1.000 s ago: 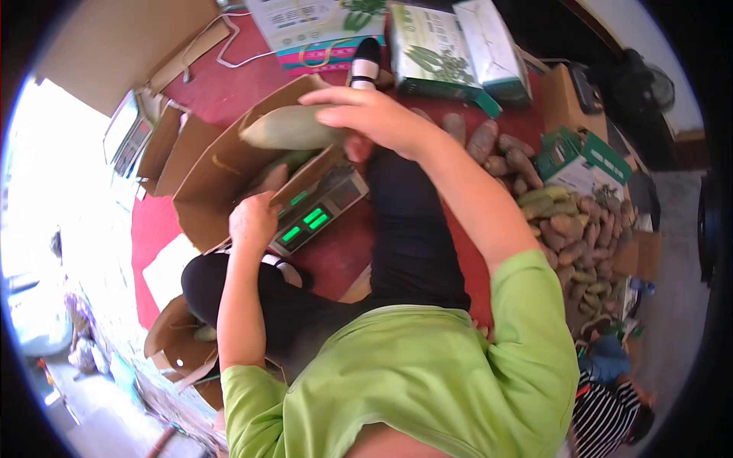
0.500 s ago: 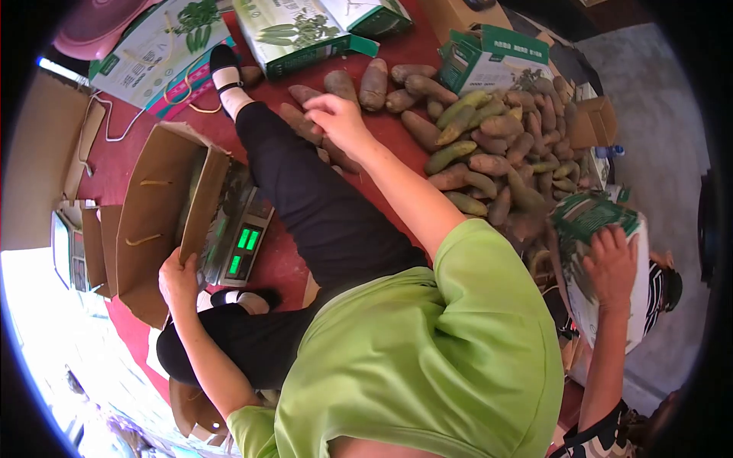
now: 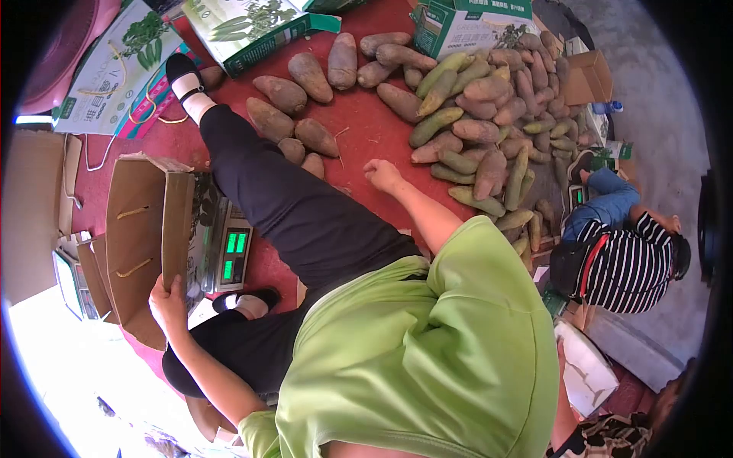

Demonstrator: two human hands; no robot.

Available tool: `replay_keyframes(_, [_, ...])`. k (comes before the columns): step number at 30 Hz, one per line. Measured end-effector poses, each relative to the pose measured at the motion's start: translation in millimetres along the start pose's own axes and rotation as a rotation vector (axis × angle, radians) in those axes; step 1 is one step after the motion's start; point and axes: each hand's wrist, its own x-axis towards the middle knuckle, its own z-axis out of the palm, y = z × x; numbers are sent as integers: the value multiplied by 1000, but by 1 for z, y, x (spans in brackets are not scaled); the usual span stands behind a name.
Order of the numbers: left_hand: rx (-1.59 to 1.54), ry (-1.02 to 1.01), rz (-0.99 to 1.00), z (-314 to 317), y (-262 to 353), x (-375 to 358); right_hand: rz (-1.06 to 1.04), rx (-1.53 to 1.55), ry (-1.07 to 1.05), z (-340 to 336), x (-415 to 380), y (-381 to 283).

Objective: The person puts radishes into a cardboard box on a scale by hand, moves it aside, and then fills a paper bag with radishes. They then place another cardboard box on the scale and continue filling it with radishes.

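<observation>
Box: your cardboard box (image 3: 141, 237) stands open, brown, beside the scale (image 3: 231, 256); its inside is hidden.
Left hand (image 3: 169, 304): grips the box's near flap.
Right hand (image 3: 382, 175): loosely curled, empty, over red floor (image 3: 359, 126) near the tubers (image 3: 473, 114).
Change: your right hand has pulled back from the tubers.

Bright daylight floods in from the lower left, where the frame burns out to white glare beside the cardboard box (image 3: 141, 237). The red mat (image 3: 366, 130) is evenly lit with soft, short shadows. Fisheye bending curves everything toward a black circular border; focus stays fairly sharp.
</observation>
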Motion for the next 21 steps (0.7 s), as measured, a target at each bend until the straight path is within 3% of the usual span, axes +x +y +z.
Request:
replay_keyframes(4, [0, 21, 27, 3, -4, 0, 169, -11, 46, -3, 10, 55])
replay_keyframes(11, [-36, 70, 38, 6, -5, -2, 397, -312, 229, -83, -9, 58])
replay_keyframes(14, [-46, 36, -50, 2, 6, -3, 464, -287, 343, -85, 8, 117])
replay_keyframes(15, [-46, 48, -62, 3, 4, -3, 448, -288, 338, -95, 5, 106])
replay_keyframes(17, [-34, 121, 50, 7, -2, -3, 711, 304, 233, -110, -9, 85])
replay_keyframes(21, [28, 56, -86, 0, 11, -3, 784, 490, 223, -111, -6, 95])
